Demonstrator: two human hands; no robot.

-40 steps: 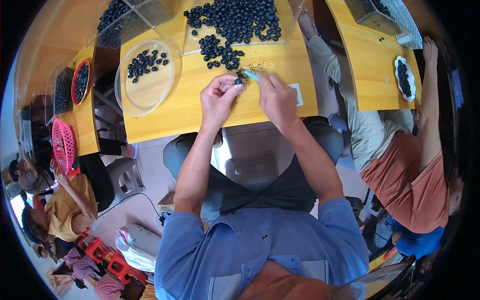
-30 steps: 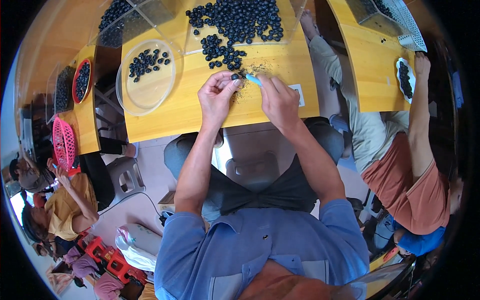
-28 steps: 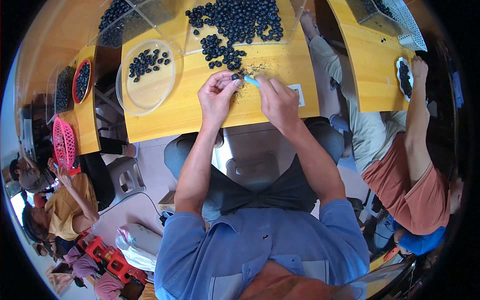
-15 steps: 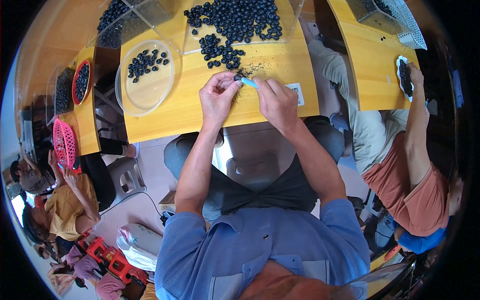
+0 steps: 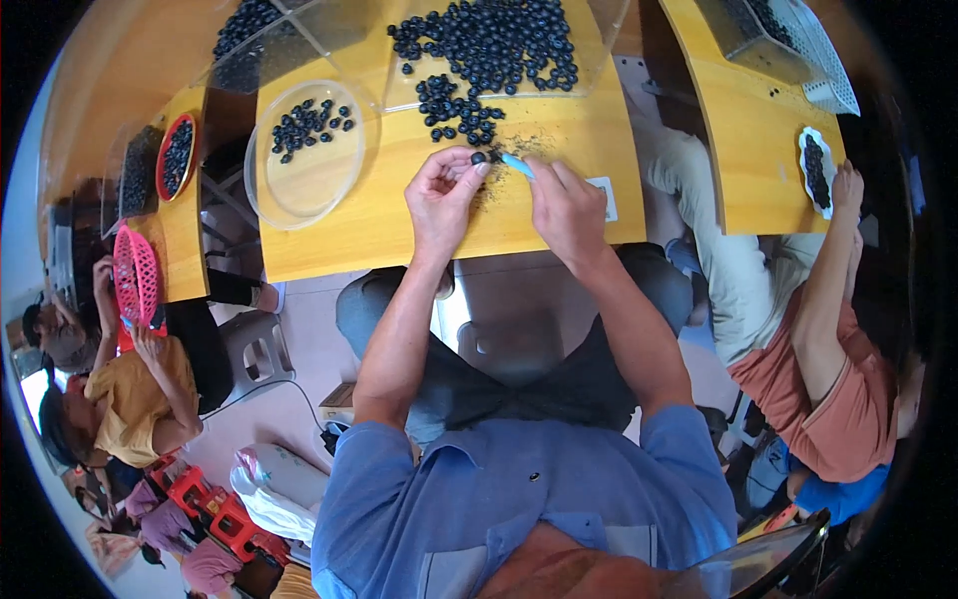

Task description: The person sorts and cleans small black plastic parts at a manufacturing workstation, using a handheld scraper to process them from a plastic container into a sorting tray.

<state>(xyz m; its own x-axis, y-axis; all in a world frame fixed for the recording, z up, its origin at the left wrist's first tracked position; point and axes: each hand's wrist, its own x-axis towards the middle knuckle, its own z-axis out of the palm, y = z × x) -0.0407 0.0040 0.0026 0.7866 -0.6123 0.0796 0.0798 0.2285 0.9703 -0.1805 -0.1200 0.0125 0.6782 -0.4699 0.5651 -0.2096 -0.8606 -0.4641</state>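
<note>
The left hand pinched one dark berry at its fingertips above the yellow table; the right hand gripped a small blue tool, its tip at that berry. Beyond, the clear round dish held only a few berries, while the large pile remained, so most work appeared outstanding. The tool's tip and any mark on the berry could not be made out.

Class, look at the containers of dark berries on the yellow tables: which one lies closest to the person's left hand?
The round clear plastic dish, holding few dark berries, lies just left of the left hand. The red bowl and the white plate sit much farther off.
</note>
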